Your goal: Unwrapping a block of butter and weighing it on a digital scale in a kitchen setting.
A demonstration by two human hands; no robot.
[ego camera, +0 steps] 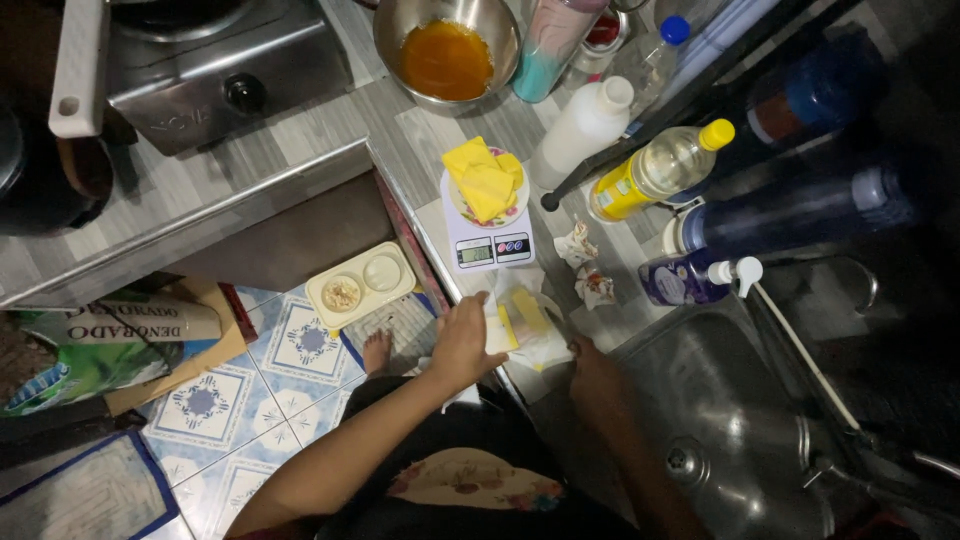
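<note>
Yellow slabs of what looks like butter [486, 180] sit piled on a small patterned plate [515, 205], and that plate rests on a white digital kitchen scale [488, 248] near the front edge of the grey wood-look counter [300, 150]. Closer to me, right at the counter's front edge, I see a white paper wrapper [535, 345] spread flat with one more yellow stick [528, 310] lying on it. My left hand [462, 345] rests on the wrapper's left side, fingers [478, 308] held together and curled onto the paper; whether they pinch it I cannot tell. My right hand [598, 372] sits in shadow just beside the wrapper's right edge, near the rim of the steel sink [740, 420]; how its fingers are set is too dark for me to read.

Behind the scale stands a steel bowl holding orange liquid [447, 55]. To its right lie a white plastic bottle [585, 125] and a clear oil bottle with a yellow cap [660, 168]. Two crumpled paper scraps [585, 265] lie between the scale and a blue pump bottle [690, 278]. At the counter's far left corner stands a steel gas stove [220, 70]. Below the counter, on the patterned floor tiles [300, 345], sits a cream two-compartment dish [360, 283].
</note>
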